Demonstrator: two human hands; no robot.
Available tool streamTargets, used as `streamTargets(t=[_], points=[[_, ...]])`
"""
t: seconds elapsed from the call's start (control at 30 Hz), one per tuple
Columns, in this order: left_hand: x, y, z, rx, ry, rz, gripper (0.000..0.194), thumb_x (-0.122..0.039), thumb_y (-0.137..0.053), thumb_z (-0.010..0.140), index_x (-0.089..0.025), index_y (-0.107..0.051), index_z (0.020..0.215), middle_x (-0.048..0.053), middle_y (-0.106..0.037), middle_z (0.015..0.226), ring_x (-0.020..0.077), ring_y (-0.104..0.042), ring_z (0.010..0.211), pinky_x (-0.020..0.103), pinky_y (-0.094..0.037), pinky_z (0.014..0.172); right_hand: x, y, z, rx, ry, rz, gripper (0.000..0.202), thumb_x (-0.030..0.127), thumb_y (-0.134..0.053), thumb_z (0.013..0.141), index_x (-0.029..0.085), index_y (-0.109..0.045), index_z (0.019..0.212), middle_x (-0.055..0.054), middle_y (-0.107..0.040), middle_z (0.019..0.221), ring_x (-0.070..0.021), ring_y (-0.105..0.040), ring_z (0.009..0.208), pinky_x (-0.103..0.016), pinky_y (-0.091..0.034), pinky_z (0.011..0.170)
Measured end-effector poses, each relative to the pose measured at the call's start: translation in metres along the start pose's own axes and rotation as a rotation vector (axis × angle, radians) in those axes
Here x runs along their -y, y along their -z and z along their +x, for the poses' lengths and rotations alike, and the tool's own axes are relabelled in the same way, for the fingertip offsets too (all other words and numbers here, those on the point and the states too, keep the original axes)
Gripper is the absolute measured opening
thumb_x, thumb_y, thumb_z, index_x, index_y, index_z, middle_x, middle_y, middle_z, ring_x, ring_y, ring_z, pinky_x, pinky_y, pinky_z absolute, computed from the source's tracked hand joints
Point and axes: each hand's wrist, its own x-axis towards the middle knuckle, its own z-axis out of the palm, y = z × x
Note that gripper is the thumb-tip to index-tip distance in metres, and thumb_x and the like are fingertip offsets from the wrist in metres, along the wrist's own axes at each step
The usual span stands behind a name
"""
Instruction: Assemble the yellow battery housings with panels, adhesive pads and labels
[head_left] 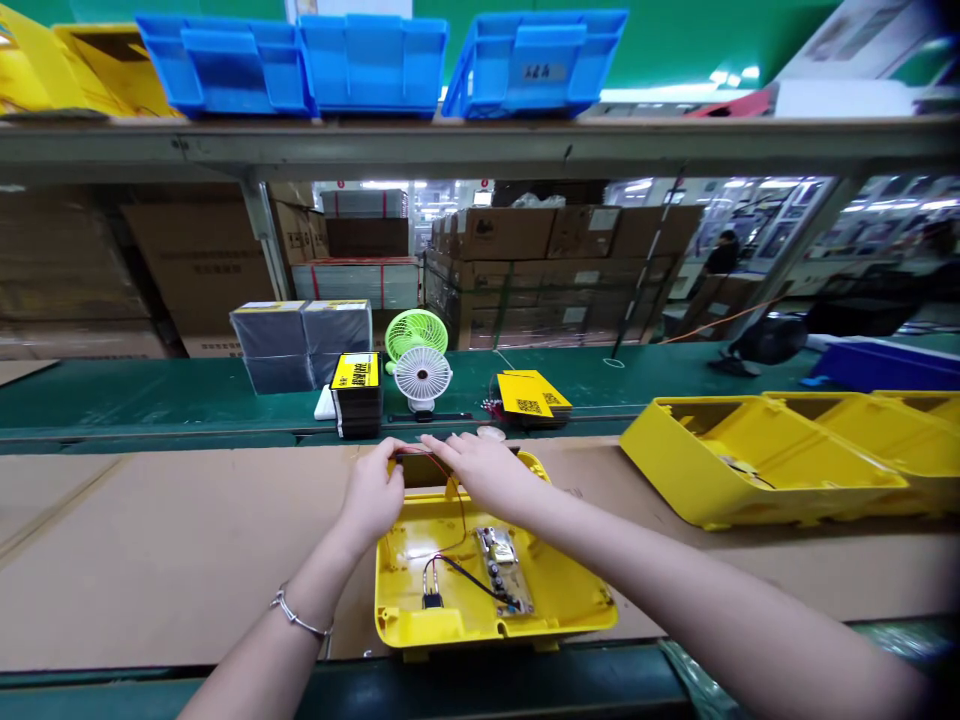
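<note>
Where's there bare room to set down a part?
Widest: cardboard left of the left hand. Also: green shelf left of the grey boxes. Tighter: shelf between yellow cards and black fan, with a rod standing there. Crowded: mid-shelf, around the green fan and white fan; cardboard under case, right forearm and yellow shells.

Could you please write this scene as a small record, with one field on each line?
Workpiece: yellow plastic housing, open side up
Inside: circuit board, black connector, wires
Left hand: at housing's far edge, grip unclear
Right hand: at same edge, fingers extended
Behind: white fan, green fan
To right: row of yellow housings
Shelf: three blue bins
</note>
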Motion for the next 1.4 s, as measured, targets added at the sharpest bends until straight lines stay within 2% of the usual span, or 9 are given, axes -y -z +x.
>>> streamTargets(t=[0.1,0.23,0.5,0.67,0.87,0.93,1.03,1.23,1.4], points=[[-0.001,0.002,0.0,0.007,0.006,0.005,0.027,-0.008,-0.042,0.075,-0.022,-0.06,0.089,0.002,-0.068,0.091,0.019,-0.061,0.088,0.032,-0.045,0.081,-0.015,0.014,0.005,0.11,-0.021,0.142,0.046,0.019,-0.051,0.082,0.025,-0.048,0.127,-0.005,-0.067,0.094,-0.0196,-0.062,0.082,-0.027,-0.042,0.071],[-0.005,0.003,-0.001,0.002,0.012,0.013,0.03,-0.007,-0.042,0.075,-0.023,-0.062,0.09,0.002,-0.067,0.091,0.0195,-0.06,0.089,0.033,-0.045,0.082,-0.032,0.032,0.012,0.202,-0.077,0.242,0.024,0.027,-0.049,0.083,0.025,-0.071,0.093,-0.003,-0.07,0.078,-0.0183,-0.063,0.07,-0.024,-0.042,0.063],[-0.002,0.002,-0.002,-0.004,0.043,0.003,0.028,-0.008,-0.043,0.075,-0.021,-0.062,0.09,0.003,-0.068,0.094,0.0196,-0.06,0.092,0.035,-0.044,0.086,-0.032,0.024,0.018,0.191,-0.174,0.257,0.01,0.031,-0.063,0.072,0.023,-0.069,0.072,-0.002,-0.067,0.068,-0.0172,-0.06,0.063,-0.023,-0.039,0.055],[0.001,0.0,-0.002,-0.008,0.067,-0.027,0.03,-0.008,-0.043,0.074,-0.021,-0.063,0.093,0.004,-0.067,0.098,0.019,-0.06,0.096,0.035,-0.042,0.09,-0.019,0.011,0.012,0.146,-0.283,0.223,0.014,0.031,-0.068,0.07,0.019,-0.063,0.076,-0.005,-0.066,0.078,-0.0185,-0.06,0.07,-0.024,-0.039,0.06],[0.014,0.006,0.009,0.039,0.162,-0.076,0.024,-0.027,-0.046,0.079,-0.018,-0.061,0.096,0.006,-0.068,0.094,0.0186,-0.062,0.088,0.03,-0.046,0.079,-0.005,0.024,0.005,0.04,-0.267,0.225,0.025,0.04,-0.057,0.081,0.022,-0.062,0.096,-0.006,-0.064,0.094,-0.0194,-0.057,0.091,-0.026,-0.039,0.073],[0.017,0.014,0.012,0.095,0.205,-0.061,0.029,-0.038,-0.045,0.081,-0.016,-0.063,0.087,0.006,-0.068,0.085,0.0194,-0.062,0.08,0.03,-0.047,0.071,0.003,0.028,0.007,0.044,-0.278,0.214,0.034,0.046,-0.045,0.086,0.02,-0.066,0.087,-0.008,-0.066,0.085,-0.0202,-0.059,0.083,-0.027,-0.039,0.071],[0.016,0.027,0.017,0.199,0.236,-0.02,0.037,-0.045,-0.045,0.079,-0.015,-0.065,0.076,0.004,-0.067,0.074,0.0186,-0.06,0.07,0.028,-0.045,0.063,0.015,0.027,0.015,0.159,-0.256,0.218,0.047,0.052,-0.039,0.087,0.02,-0.069,0.069,-0.008,-0.066,0.067,-0.02,-0.06,0.064,-0.028,-0.039,0.061],[0.007,0.045,0.03,0.399,0.239,0.075,0.029,-0.039,-0.055,0.072,-0.015,-0.07,0.074,0.004,-0.069,0.071,0.0166,-0.059,0.067,0.025,-0.043,0.059,0.038,0.011,0.032,0.189,-0.036,0.233,0.026,0.032,-0.045,0.086,0.023,-0.07,0.084,-0.005,-0.07,0.077,-0.0202,-0.063,0.071,-0.026,-0.039,0.06],[0.009,0.046,0.048,0.505,0.263,0.202,0.015,-0.026,-0.063,0.06,-0.016,-0.07,0.07,0.003,-0.069,0.066,0.0154,-0.06,0.061,0.024,-0.045,0.054,0.054,-0.001,0.036,0.234,0.136,0.189,0.025,0.007,-0.052,0.07,0.013,-0.067,0.089,-0.009,-0.069,0.082,-0.0232,-0.064,0.074,-0.027,-0.041,0.061]])
